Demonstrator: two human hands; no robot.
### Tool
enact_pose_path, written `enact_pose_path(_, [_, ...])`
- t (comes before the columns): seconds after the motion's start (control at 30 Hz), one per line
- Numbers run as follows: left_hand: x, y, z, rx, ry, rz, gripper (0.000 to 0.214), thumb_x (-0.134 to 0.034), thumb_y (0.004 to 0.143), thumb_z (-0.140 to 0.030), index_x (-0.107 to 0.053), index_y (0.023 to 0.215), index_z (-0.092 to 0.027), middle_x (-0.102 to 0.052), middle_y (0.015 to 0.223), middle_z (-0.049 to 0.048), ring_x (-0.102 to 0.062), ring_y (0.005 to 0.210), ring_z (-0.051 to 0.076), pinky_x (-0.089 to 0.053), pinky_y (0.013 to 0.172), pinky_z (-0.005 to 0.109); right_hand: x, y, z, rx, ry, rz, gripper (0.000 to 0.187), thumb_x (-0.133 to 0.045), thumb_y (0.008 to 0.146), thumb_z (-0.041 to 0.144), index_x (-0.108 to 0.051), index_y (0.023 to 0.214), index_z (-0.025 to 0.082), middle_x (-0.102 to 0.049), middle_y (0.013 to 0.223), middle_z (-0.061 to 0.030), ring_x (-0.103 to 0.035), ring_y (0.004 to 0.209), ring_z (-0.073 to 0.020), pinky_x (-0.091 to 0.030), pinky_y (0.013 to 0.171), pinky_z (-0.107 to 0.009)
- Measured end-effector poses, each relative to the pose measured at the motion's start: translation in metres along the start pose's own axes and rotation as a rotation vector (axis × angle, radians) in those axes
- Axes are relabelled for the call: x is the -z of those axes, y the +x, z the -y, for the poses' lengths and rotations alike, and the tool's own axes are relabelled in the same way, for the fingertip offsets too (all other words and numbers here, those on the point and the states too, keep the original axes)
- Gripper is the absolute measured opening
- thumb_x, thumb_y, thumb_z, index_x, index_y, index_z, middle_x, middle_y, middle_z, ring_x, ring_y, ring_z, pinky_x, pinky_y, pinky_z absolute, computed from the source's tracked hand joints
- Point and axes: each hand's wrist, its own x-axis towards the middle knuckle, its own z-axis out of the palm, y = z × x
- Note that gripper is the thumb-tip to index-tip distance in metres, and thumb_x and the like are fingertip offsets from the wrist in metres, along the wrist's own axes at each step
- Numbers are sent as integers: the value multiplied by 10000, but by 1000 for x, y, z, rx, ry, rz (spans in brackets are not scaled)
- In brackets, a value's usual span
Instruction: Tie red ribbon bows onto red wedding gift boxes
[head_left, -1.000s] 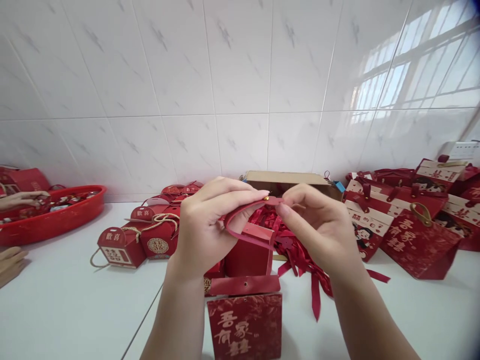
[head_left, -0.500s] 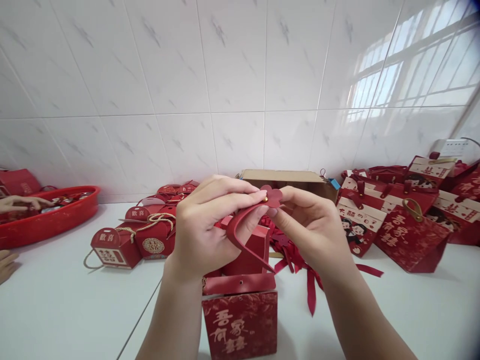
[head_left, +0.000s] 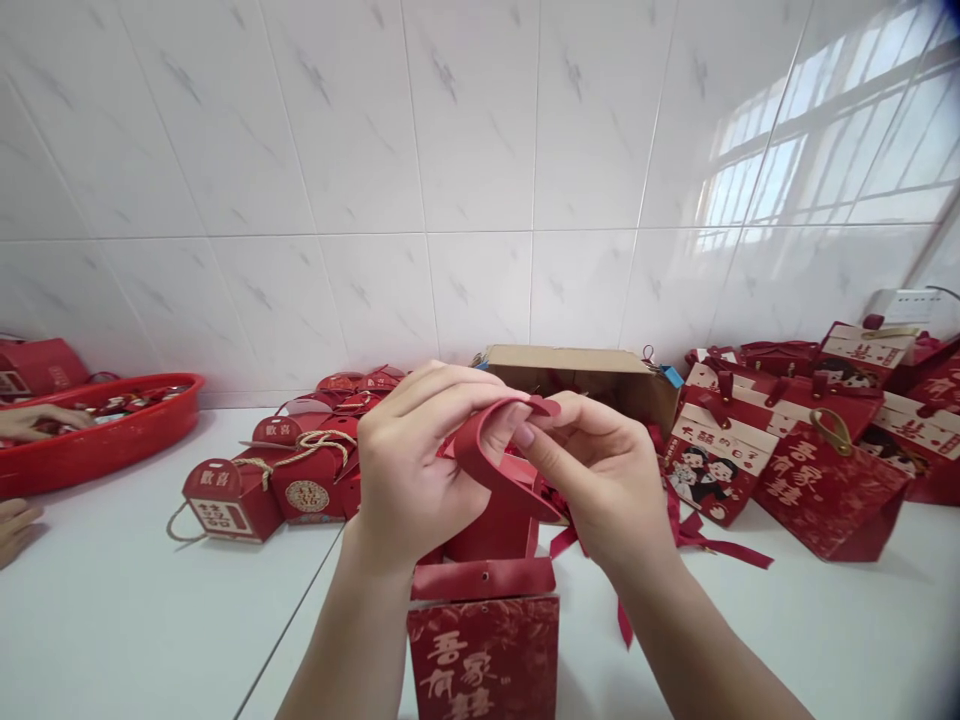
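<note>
A smooth, flat red strap of flexible, leather-like material [head_left: 472, 455] is held in mid-air, just below the centre of the frame. It is bent into an open curve bulging leftward. Its upper end, mostly hidden, is pinched, with a rounded edge left showing; its lower length is slanted down toward the right.

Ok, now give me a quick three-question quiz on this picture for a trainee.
1. True or false: the left hand and the right hand both hold the strap.
2. Near which edge of the picture is the tub? a) right b) left c) top
3. Fill in: on the front box, the flap has a small ___.

Key: 1 true; 2 b; 3 hole.
</note>
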Motion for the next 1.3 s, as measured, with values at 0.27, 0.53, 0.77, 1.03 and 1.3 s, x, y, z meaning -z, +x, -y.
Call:
enact_pose_path(0.27, [3,0,5,25,-22,63,164,-677,777,-94,-685,867,-232,-703,838,-2,-647,756,131,-548,659,260,-4,0,-5,-22,9,-29,52,-695,779,269,-665,781,227,-661,768,-1,-593,730,-139,-480,697,-284])
enact_pose_path(0.53, [14,0,31,-48,-20,224,303,-655,805,-146,-701,996,-377,-621,1056,18,-605,775,151,-536,604,270,11,16,-4,-241,194,182,229,-653,789,432,-678,829,208,-668,730,-1,-628,660,-133,-515,689,-280])
enact_pose_path(0.77, [2,-3,22,55,-88,359,398,-599,841,-145,-621,1182,-350,-522,1292,46,-595,979,176,-566,770,305,18,18,-3,-195,195,112,138,-715,769,301,-697,897,254,-723,830,16,-681,764,-129,-550,782,-293])
enact_pose_path(1.03, [27,-4,44,310,33,482,497,-574,783,-158,-544,1255,-313,-597,1238,45,-605,1036,213,-548,763,290,63,31,15,87,-61,-259,80,-665,777,191,-692,813,258,-706,821,23,-684,826,-155,-551,848,-368])
enact_pose_path(1.3, [13,-23,84,709,139,1196,333,-583,752,-355,-611,1075,-278,-651,1123,27,-632,948,241,-500,774,331,138,46,11,-69,-739,-387,137,-650,760,260,-698,873,199,-732,842,-51,-683,814,-214,-538,776,-369])
